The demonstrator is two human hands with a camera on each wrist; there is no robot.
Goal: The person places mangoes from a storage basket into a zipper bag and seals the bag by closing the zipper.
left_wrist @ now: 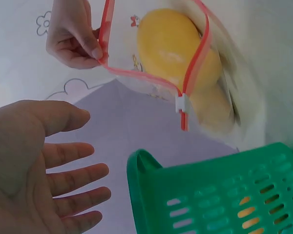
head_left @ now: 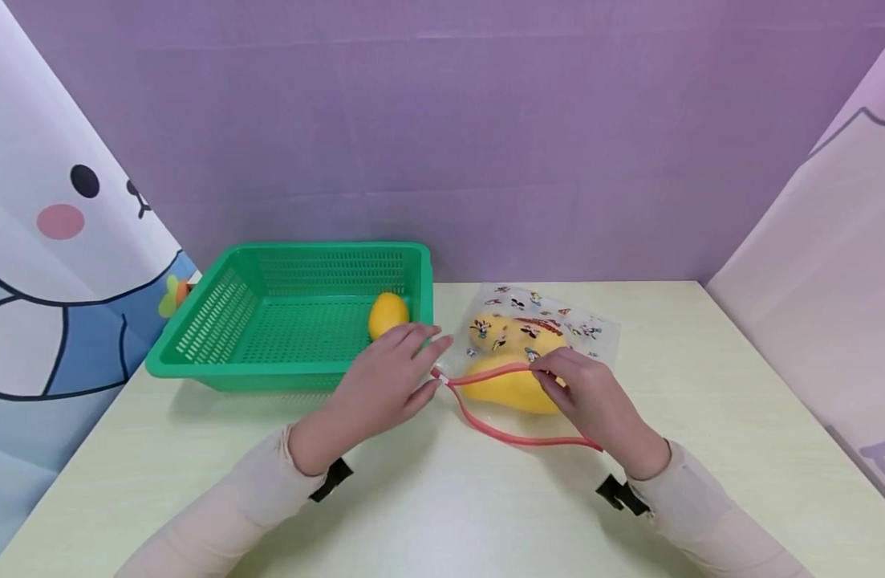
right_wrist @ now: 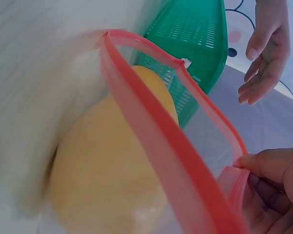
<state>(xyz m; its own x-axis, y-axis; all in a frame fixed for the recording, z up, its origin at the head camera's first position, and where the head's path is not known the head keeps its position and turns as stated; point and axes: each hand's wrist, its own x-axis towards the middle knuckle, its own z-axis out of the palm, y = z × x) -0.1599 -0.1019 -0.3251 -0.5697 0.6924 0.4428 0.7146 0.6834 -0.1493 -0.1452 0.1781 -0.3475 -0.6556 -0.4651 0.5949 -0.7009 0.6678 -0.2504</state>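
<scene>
Clearly, the head view gives the widest account: one clear plastic bag (head_left: 602, 331) with small printed cartoon figures lies on the desk (head_left: 442, 514), just right of one green basket (head_left: 247, 370). Two yellow shapes show in the bag, a farther one (head_left: 510, 335) seen through the print and a nearer one (head_left: 510, 387) by the mouth. One yellow fruit (head_left: 387, 313) sits inside the basket at its right side; the left wrist view gives only glimpses of yellow through the slots there.

Both hands are in sight. The right hand (head_left: 594, 393) pinches the red zip strip (head_left: 514, 439) between thumb and fingers, and the right wrist view shows this grip up close, with the strip's two bands parted and the bag's mouth gaping. The left hand (head_left: 387, 377) holds nothing; the left wrist view shows its thumb and four fingers spread and well apart from the bag, which the head view makes harder to judge. That wrist view also shows one white slider (left_wrist: 182, 103) plainly, near one end of the strip, where the head view gives just a pale speck.
</scene>
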